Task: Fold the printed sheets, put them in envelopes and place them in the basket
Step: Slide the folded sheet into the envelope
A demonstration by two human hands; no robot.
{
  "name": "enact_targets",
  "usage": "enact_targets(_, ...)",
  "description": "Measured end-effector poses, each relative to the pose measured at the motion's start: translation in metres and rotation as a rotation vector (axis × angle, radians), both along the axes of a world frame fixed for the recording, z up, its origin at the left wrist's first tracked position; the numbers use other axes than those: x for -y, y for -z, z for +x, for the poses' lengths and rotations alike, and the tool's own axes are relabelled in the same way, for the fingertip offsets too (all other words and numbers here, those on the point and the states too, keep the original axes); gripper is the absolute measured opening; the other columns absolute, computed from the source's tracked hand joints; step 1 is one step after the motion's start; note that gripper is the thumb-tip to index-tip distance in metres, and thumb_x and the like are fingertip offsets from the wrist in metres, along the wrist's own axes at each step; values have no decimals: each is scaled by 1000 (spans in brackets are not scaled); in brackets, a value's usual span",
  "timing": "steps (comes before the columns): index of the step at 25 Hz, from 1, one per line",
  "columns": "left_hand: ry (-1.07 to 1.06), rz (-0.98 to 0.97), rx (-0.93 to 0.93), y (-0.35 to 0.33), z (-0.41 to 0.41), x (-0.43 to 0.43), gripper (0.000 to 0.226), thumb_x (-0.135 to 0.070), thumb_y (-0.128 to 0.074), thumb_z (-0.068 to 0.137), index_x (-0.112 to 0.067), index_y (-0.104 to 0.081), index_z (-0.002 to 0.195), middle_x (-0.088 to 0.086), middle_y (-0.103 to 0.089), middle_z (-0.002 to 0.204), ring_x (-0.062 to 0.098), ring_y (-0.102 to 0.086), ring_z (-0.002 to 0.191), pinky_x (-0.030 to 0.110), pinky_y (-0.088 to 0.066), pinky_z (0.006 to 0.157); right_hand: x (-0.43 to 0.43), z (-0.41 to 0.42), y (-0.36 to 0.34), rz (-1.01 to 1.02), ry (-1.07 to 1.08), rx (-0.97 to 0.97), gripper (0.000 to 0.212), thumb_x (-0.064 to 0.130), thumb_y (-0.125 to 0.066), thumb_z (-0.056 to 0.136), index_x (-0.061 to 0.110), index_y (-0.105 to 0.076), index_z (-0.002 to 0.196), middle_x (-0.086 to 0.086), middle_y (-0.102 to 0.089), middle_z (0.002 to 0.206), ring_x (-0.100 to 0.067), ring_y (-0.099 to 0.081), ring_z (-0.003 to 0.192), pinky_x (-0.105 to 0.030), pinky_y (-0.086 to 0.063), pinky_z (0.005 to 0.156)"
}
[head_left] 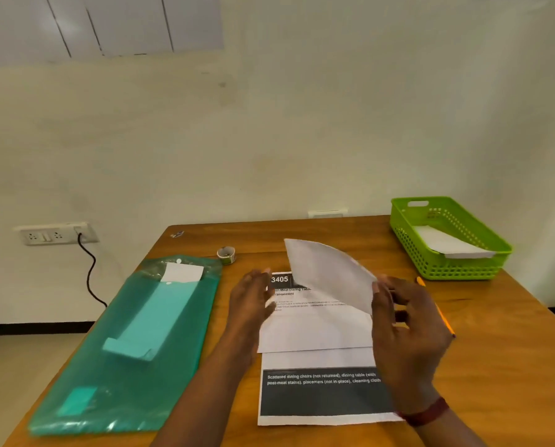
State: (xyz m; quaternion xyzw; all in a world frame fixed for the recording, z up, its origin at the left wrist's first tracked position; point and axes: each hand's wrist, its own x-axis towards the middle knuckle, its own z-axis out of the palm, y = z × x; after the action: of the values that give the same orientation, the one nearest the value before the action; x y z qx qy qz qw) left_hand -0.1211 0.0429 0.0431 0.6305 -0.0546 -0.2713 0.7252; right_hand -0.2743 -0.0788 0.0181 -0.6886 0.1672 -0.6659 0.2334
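Right hand [405, 321]: your nearest hand, at 4 o'clock from the table's middle; thumb and curled fingers pinch the raised paper in a narrow hold.
Table [495, 350]: wooden, set against the wall.
Green pouch [134, 350]: lies flat at 9 o'clock, with pale envelope-like shapes showing through the plastic.
Bottom sheet [321, 395]: flat at 6 o'clock, dark printed band toward you, far part under the top sheet.
Top sheet [314, 330]: flat at the middle, heading "3405" at its far left corner.
Raised paper [327, 269]: blank side showing, tilted up over the top sheet's far right; you cannot tell whether it is a fold of that sheet.
Basket [463, 269]: green, at 2 o'clock by the table's far right corner.
Envelope [447, 243]: white, lying inside the basket.
Left hand [253, 301]: fingers straight and loose, resting at the top sheet's left edge, gripping nothing.
Pencil [440, 314]: at 3 o'clock, partly behind your right hand.
Tape roll [226, 254]: at 11 o'clock, just beside the pouch's far corner.
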Motion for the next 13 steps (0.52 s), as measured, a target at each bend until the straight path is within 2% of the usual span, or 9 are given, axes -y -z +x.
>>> enact_targets(2,168,-150,-187,-13,-6,12,36,-39,-52,98,-9,-57,117,18,-68,110,30,-65,100,47,-52,91,-12,2,9,-248,21,-87,11,6,-62,90,8,-68,99,-13,-70,90,-22,-66,83,-26,-54,68)
enact_targets(3,224,-161,-222,-17,-7,16,37,-42,-51,97,-8,-58,111,19,-70,102,32,-66,96,50,-52,92,-19,3,14,-335,16,-148,12,9,-62,92,9,-71,100,-15,-71,93,-23,-68,84,-28,-56,68)
enact_targets(6,308,-113,-248,-21,-5,19,38,-41,-56,95,-7,-61,112,18,-73,92,32,-69,84,41,-57,75,-35,3,33,-499,-17,-326,26,27,-56,98,9,-75,103,-17,-73,97,-27,-71,88,-35,-61,66)
enact_targets(8,359,-50,-245,-20,2,15,38,-30,-64,92,-5,-59,120,20,-73,100,36,-69,91,42,-57,77,-40,4,45,-568,-35,-441,32,37,-59,94,14,-70,113,-14,-73,102,-25,-71,91,-36,-61,71)
enact_targets(10,382,51,-175,-16,14,12,40,-17,-69,89,-5,-57,125,19,-72,107,37,-70,96,45,-59,77,-41,5,58,-632,-78,-554,41,41,-65,89,19,-60,123,-9,-72,108,-22,-70,96,-36,-59,77)
enact_targets(13,367,232,50,-12,29,8,43,-8,-72,86,-11,-57,125,10,-72,109,30,-71,94,45,-60,81,-40,9,68,-633,-206,-686,44,47,-67,86,24,-56,122,-2,-70,114,-16,-69,101,-33,-60,79)
